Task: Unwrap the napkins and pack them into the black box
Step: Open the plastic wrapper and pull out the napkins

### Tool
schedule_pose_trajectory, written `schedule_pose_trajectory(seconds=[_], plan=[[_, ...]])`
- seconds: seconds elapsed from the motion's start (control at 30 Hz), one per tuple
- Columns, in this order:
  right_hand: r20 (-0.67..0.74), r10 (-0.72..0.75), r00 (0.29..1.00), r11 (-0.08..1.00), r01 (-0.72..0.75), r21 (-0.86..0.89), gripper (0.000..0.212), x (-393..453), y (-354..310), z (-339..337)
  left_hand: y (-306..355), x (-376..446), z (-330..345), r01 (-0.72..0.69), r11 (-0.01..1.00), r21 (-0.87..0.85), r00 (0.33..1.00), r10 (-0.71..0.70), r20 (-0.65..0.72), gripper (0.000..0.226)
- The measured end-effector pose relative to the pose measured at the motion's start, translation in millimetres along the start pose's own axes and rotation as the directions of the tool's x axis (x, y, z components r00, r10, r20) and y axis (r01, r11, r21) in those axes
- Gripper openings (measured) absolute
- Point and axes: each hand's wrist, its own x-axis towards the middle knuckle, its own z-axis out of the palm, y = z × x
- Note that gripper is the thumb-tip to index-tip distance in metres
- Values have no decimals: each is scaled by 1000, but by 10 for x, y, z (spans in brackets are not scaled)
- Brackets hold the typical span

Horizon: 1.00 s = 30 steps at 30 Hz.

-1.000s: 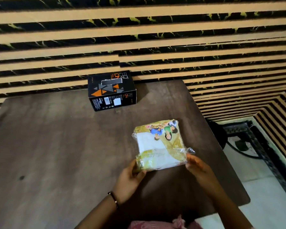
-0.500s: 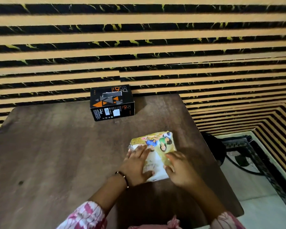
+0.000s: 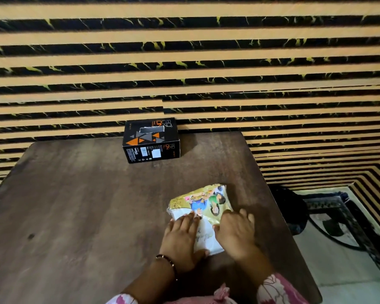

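A plastic-wrapped napkin pack (image 3: pixel 203 204), yellow with a printed picture, lies flat on the brown table (image 3: pixel 86 205) near its right side. My left hand (image 3: pixel 181 238) rests palm down on the pack's near left part, fingers spread. On the pack's near right part my right hand (image 3: pixel 236 232) presses down, fingers curled at the wrapper. The black box (image 3: pixel 151 140) with orange triangles stands at the table's far edge by the wall, with a slot in its top. The pack's near half is hidden under my hands.
A striped black-and-tan wall (image 3: pixel 184 62) rises right behind the table. The table's right edge (image 3: pixel 279 205) drops to a light floor with a dark round object (image 3: pixel 294 211) and a dark metal frame (image 3: pixel 329 205) below.
A second ago both hands held the pack tilted up by its near corners. Now the pack lies flat on the table with both hands on top of it. The camera has tilted up slightly.
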Motion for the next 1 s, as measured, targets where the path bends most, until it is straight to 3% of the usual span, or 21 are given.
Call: schedule_pose_trajectory(seconds=[0.23, 0.4, 0.73, 0.83, 0.93, 1.0], plan=[[45, -39, 998, 988, 32, 154, 21, 50, 136, 106, 24, 262, -307, -44, 999, -9, 997, 43, -59, 71], [23, 16, 1000, 959, -22, 283, 11, 16, 179, 134, 21, 563, -295, -218, 976, -3, 965, 216, 148, 81], [-66, -58, 996, 955, 74, 289, 14, -78, 200, 177, -16, 611, -141, -207, 978, 11, 966, 203, 161, 89], [-49, -18, 999, 940, 34, 340, 6, -76, 233, 172, -34, 623, -103, -202, 979, 6, 969, 198, 151, 88], [18, 16, 1000, 946, -21, 323, 23, -39, 247, 142, -39, 624, -83, -196, 981, 5, 970, 193, 148, 88], [19, 0, 1000, 934, -7, 358, 18, -18, 239, 133, -42, 623, -83, -196, 981, 4, 970, 193, 148, 87]])
